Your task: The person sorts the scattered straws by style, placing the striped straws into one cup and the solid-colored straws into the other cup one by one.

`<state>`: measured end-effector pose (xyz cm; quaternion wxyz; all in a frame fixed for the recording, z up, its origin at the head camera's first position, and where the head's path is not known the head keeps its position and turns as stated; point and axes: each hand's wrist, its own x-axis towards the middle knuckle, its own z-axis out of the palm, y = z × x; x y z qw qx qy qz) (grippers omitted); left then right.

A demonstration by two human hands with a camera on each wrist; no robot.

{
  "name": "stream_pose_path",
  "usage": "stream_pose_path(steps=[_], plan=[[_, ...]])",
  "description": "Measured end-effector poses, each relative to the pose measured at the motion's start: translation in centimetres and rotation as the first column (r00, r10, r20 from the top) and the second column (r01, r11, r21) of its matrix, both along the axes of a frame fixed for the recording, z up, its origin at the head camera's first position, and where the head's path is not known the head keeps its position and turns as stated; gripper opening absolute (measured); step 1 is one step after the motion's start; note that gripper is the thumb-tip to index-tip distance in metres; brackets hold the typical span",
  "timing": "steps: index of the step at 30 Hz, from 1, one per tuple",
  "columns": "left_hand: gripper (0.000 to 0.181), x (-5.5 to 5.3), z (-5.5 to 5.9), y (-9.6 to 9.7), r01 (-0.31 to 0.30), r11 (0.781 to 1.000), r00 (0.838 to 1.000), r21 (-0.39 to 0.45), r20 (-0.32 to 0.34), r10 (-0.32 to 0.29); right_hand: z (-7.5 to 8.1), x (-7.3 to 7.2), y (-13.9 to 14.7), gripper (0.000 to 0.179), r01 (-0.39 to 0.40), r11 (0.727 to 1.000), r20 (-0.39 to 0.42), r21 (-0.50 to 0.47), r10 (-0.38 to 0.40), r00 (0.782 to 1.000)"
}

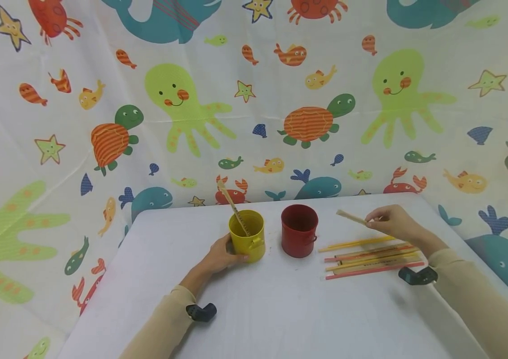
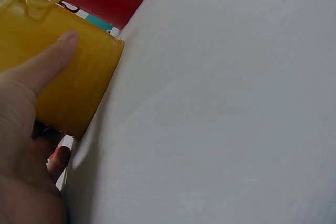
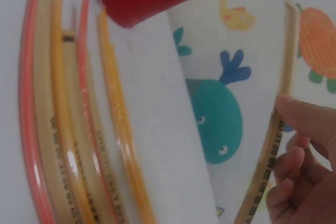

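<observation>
My left hand (image 1: pixel 221 257) grips a small yellow pail (image 1: pixel 246 245) from its left side. In the left wrist view, the thumb lies along the pail's wall and other fingers show near its base. A tan pack of chopsticks (image 1: pixel 235 207) leans inside the pail, its upper end sticking out past the rim. Over on the right, my right hand (image 1: pixel 395 223) pinches another tan pack of chopsticks (image 3: pixel 268 148), printed with dark characters, by thumb and fingers. It is raised above the table, pointing left in the head view. A red pail (image 1: pixel 298 242) stands right of the yellow one.
Beneath the right hand, red straws (image 1: pixel 373 270), yellow straws (image 1: pixel 359 243) and more tan packs (image 3: pixel 44 98) lie side by side on the white table (image 1: pixel 281 314). Behind the table hangs a cloth (image 1: pixel 245 134) printed with sea animals.
</observation>
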<state>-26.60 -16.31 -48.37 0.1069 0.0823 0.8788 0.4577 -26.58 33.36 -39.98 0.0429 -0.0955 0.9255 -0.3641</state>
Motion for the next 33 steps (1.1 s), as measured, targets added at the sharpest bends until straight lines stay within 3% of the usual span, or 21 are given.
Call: stream_pose_path(steps=[4,8,11,14,20,22,28,33], plan=[[0.093,0.1,0.1,0.0,0.006,1.0,1.0,-0.008,-0.004,-0.006,1.3,0.1,-0.2,0.025,0.053,0.991,-0.095,-0.124,-0.065,0.993],[0.095,0.0,0.2,0.0,0.005,1.0,1.0,-0.012,-0.001,-0.005,2.5,0.4,-0.9,0.013,0.04,0.936,-0.104,-0.349,-0.081,0.991],[0.094,-0.1,0.1,0.0,0.003,1.0,1.0,-0.014,-0.001,-0.003,3.4,0.6,-2.0,0.015,0.01,0.833,-0.047,-0.553,-0.043,0.998],[0.094,-0.1,0.0,0.0,0.002,1.0,1.0,-0.011,0.002,-0.002,4.2,0.9,-3.2,0.02,-0.003,0.721,0.006,-0.693,0.011,1.0],[0.096,-0.2,-0.3,-0.1,-0.004,1.0,1.0,-0.006,0.013,0.004,5.8,1.3,-5.7,0.024,-0.06,0.531,0.012,-0.845,0.132,0.991],[0.097,-0.3,-0.4,-0.1,-0.005,1.0,1.0,-0.006,0.015,0.006,6.3,1.3,-6.6,0.027,-0.091,0.45,-0.014,-0.888,0.172,0.985],[0.098,-0.1,-0.3,-0.1,-0.007,1.0,1.0,-0.012,0.015,0.007,7.2,1.2,-9.6,0.031,-0.105,0.309,-0.04,-0.945,0.21,0.977],[0.097,0.0,-0.2,-0.2,0.002,1.0,1.0,-0.012,0.01,-0.002,7.5,0.8,-12.2,0.031,-0.096,0.222,-0.038,-0.97,0.251,0.967]])
